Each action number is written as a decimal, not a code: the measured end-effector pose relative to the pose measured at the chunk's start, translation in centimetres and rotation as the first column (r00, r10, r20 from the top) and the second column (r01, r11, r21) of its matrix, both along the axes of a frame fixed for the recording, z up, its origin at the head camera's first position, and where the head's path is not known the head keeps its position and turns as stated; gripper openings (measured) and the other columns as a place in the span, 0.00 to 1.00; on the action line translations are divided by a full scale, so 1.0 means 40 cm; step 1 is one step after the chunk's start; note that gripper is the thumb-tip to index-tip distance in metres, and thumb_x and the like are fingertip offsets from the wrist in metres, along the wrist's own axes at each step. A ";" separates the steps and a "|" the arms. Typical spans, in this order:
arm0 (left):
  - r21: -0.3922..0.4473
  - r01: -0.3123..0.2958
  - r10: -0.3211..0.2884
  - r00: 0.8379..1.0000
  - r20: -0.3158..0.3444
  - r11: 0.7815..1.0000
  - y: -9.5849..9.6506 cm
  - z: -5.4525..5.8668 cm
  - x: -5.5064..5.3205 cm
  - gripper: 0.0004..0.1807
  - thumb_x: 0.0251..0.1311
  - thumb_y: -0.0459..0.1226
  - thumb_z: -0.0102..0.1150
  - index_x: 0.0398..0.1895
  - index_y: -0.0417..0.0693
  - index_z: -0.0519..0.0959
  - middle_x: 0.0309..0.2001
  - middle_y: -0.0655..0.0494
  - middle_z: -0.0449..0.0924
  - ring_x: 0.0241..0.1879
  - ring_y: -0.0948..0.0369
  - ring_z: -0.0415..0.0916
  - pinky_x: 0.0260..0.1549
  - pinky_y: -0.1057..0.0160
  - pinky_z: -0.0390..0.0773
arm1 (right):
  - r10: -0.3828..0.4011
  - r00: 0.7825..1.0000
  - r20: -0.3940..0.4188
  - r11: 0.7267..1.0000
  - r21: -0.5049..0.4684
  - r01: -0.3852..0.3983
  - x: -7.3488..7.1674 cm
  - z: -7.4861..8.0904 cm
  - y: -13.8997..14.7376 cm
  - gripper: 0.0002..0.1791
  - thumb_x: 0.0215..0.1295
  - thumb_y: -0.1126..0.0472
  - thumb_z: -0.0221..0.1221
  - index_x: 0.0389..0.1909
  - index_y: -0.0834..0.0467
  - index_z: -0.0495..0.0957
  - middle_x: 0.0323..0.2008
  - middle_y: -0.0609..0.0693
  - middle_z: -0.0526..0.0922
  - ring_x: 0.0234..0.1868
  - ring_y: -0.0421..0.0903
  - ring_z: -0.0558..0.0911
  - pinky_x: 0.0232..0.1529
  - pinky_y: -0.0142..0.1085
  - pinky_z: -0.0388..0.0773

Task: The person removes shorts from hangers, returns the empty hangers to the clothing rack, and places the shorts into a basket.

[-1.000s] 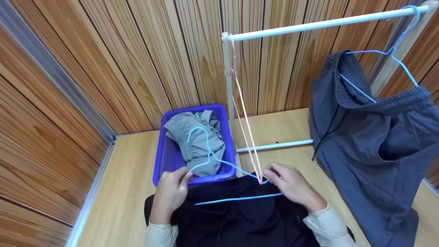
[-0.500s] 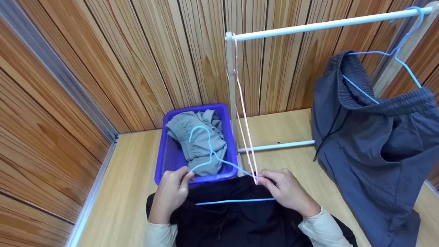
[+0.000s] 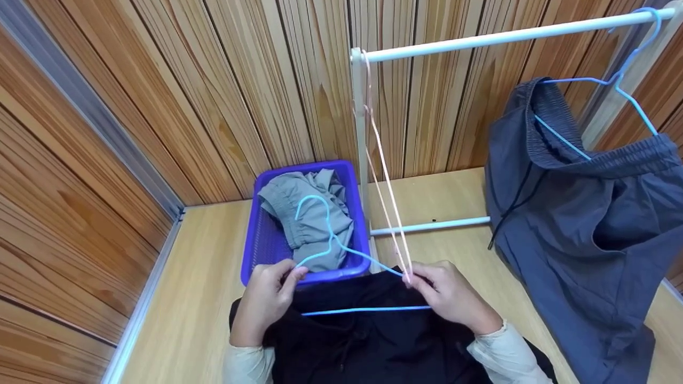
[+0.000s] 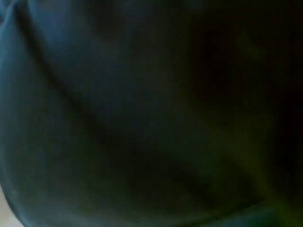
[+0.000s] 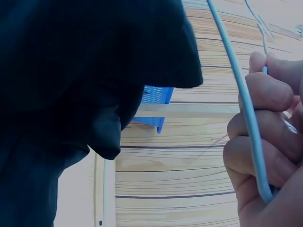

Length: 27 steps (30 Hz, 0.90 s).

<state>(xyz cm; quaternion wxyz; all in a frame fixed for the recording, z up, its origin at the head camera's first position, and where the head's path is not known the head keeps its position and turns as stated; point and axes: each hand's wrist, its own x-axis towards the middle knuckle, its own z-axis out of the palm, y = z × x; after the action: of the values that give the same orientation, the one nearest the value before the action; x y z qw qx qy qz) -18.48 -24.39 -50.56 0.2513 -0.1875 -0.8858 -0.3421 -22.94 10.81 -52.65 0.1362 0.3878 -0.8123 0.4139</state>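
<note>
Both hands hold a light-blue clothes hanger [image 3: 368, 310] over black trousers [image 3: 395, 346] with a drawstring. My left hand [image 3: 269, 296] pinches its left shoulder, thumb on top. At the other end, my right hand [image 3: 453, 298] grips the right corner. In the right wrist view, that hand's curled fingers lie round the wire. The lower bar runs across the trousers' open waistband. A pink hanger [image 3: 391, 191] hangs edge-on from the rack, its lower tip overlapping the right fingertips. Dark, blurred cloth [image 4: 128, 123] fills the left wrist view.
A purple basket [image 3: 245, 261] with grey elastic-waist clothing [image 3: 320, 250] stands behind the left hand. The rack's white top rail [image 3: 512, 36] spans the back right. Dark grey trousers [image 3: 565, 213] hang there on a blue hanger [image 3: 579, 80]. Wood-panelled walls close off the back and left.
My right hand has moved inward along the blue hanger, its fingertips closing on the corner. The pink hanger's tip swung left, then back right to those fingertips. My left hand stays nearly still.
</note>
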 end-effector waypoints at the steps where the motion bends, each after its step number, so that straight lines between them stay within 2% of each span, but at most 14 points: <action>1: 0.000 0.005 -0.005 1.000 0.000 1.000 -0.001 0.000 0.001 0.10 0.67 0.32 0.68 0.26 0.48 0.83 0.17 0.71 0.61 0.20 0.78 0.57 0.20 0.78 0.61 | 0.007 1.000 0.001 1.000 -0.003 -0.007 0.000 0.000 0.001 0.11 0.70 0.72 0.62 0.29 0.55 0.81 0.23 0.48 0.85 0.28 0.27 0.75 0.32 0.21 0.75; 8: -0.043 0.032 -0.033 0.999 -0.029 0.999 -0.003 0.005 0.003 0.10 0.66 0.33 0.69 0.25 0.48 0.82 0.17 0.67 0.65 0.21 0.76 0.58 0.22 0.77 0.63 | 0.020 1.000 -0.004 1.000 -0.007 -0.020 -0.004 0.011 0.016 0.12 0.71 0.69 0.63 0.28 0.52 0.81 0.20 0.47 0.80 0.24 0.25 0.68 0.28 0.20 0.68; 13: -0.042 0.047 -0.047 0.999 -0.009 0.998 -0.019 0.015 0.016 0.06 0.63 0.34 0.73 0.28 0.50 0.86 0.22 0.65 0.81 0.24 0.76 0.71 0.27 0.75 0.74 | -0.024 1.000 -0.012 1.000 0.019 0.024 -0.010 0.018 0.036 0.13 0.69 0.69 0.64 0.27 0.51 0.80 0.18 0.46 0.77 0.22 0.24 0.65 0.25 0.20 0.66; 16: -0.029 0.065 -0.064 0.998 0.027 0.998 -0.036 0.019 0.025 0.04 0.61 0.34 0.74 0.29 0.50 0.88 0.26 0.64 0.88 0.28 0.74 0.79 0.32 0.73 0.80 | -0.045 0.999 0.003 0.999 0.019 0.045 -0.013 0.020 0.048 0.14 0.70 0.69 0.64 0.27 0.49 0.81 0.18 0.42 0.76 0.22 0.24 0.65 0.25 0.21 0.67; 20: -0.004 0.070 -0.069 0.992 0.108 0.998 -0.063 0.021 0.038 0.03 0.60 0.36 0.75 0.30 0.51 0.89 0.29 0.63 0.90 0.32 0.72 0.83 0.36 0.70 0.83 | -0.038 0.999 0.014 0.999 0.002 0.038 -0.021 0.021 0.063 0.14 0.70 0.70 0.64 0.26 0.51 0.80 0.18 0.39 0.73 0.22 0.24 0.64 0.24 0.21 0.64; 24: 0.034 0.062 -0.068 0.976 0.206 0.997 -0.092 0.023 0.054 0.03 0.62 0.37 0.73 0.31 0.51 0.90 0.30 0.61 0.90 0.34 0.74 0.82 0.38 0.68 0.84 | -0.027 0.999 0.021 1.000 -0.011 0.027 -0.028 0.019 0.077 0.15 0.70 0.71 0.63 0.25 0.50 0.79 0.16 0.40 0.70 0.21 0.23 0.62 0.22 0.20 0.62; 27: 0.056 0.061 -0.074 0.959 0.275 0.997 -0.112 0.026 0.066 0.04 0.65 0.36 0.69 0.32 0.51 0.90 0.32 0.59 0.91 0.35 0.74 0.82 0.40 0.67 0.85 | -0.025 0.999 0.045 1.000 -0.017 0.026 -0.032 0.018 0.088 0.16 0.70 0.71 0.63 0.25 0.48 0.80 0.16 0.39 0.69 0.20 0.23 0.62 0.21 0.21 0.62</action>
<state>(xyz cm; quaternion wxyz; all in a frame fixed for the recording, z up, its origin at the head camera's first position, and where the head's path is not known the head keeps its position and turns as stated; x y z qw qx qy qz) -15.85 -28.88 -49.53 0.1174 -0.1620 -0.8971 -0.3940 -24.23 14.33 -51.91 0.1267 0.3670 -0.8163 0.4276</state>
